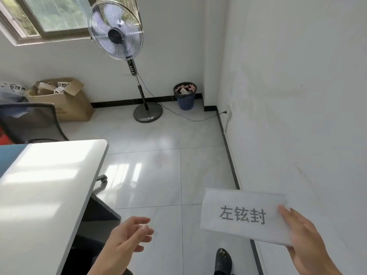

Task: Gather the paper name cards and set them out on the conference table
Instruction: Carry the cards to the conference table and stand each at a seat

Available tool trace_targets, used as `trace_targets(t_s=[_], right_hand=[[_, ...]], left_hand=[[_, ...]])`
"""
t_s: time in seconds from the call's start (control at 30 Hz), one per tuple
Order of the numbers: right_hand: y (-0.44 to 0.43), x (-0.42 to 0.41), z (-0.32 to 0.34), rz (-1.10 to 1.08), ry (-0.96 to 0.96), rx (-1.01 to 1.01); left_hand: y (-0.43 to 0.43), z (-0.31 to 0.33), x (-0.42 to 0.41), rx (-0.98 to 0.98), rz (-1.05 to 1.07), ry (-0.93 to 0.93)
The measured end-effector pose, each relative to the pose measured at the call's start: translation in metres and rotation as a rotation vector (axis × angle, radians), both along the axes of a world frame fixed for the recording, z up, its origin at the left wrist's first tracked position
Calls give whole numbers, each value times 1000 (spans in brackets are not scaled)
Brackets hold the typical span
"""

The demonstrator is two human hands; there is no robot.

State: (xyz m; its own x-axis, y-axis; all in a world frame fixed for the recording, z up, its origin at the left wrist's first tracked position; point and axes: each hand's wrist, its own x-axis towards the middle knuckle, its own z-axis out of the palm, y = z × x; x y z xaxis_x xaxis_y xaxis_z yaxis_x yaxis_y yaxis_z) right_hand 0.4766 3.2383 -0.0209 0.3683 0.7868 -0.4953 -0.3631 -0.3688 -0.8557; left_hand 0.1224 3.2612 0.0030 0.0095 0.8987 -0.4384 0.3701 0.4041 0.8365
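The right hand (pixel 306 243) gripped a card (pixel 241 215) by its right edge, above the floor (pixel 155 175). The left hand (pixel 127 239) hung open, empty, near the surface (pixel 45 185).

Lighting: bright daylight, entering by the window (pixel 49 14) at upper left. Glare: white sheen along the conference table (pixel 45 185) near its far edge; pale reflections on the floor tiles (pixel 155 171). Shadow: dark beneath the table's right edge. Distortion: wide-angle bowing of walls toward the frame edges. Focus: soft throughout; left hand (pixel 127 239) motion-blurred.
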Motion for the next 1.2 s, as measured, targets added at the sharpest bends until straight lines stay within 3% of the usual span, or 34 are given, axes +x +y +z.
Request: trace_targets(t_s=[0.17, 0.4, 0.57, 0.87, 1.2], right_hand=[[149, 20, 7, 141, -33, 7], [323, -13, 12, 298, -30, 40], [428, -56, -3, 288, 10, 18], [622, -113, 14, 256, -10, 1], [884, -198, -12, 411, -30, -79]], left_hand=[[97, 6, 9, 16, 158, -26], [203, -13, -20, -44, 357, -38], [319, -26, -66, -32, 409, -54], [559, 13, -122, 137, 354, -109], [725, -25, -194, -15, 628, -74]])
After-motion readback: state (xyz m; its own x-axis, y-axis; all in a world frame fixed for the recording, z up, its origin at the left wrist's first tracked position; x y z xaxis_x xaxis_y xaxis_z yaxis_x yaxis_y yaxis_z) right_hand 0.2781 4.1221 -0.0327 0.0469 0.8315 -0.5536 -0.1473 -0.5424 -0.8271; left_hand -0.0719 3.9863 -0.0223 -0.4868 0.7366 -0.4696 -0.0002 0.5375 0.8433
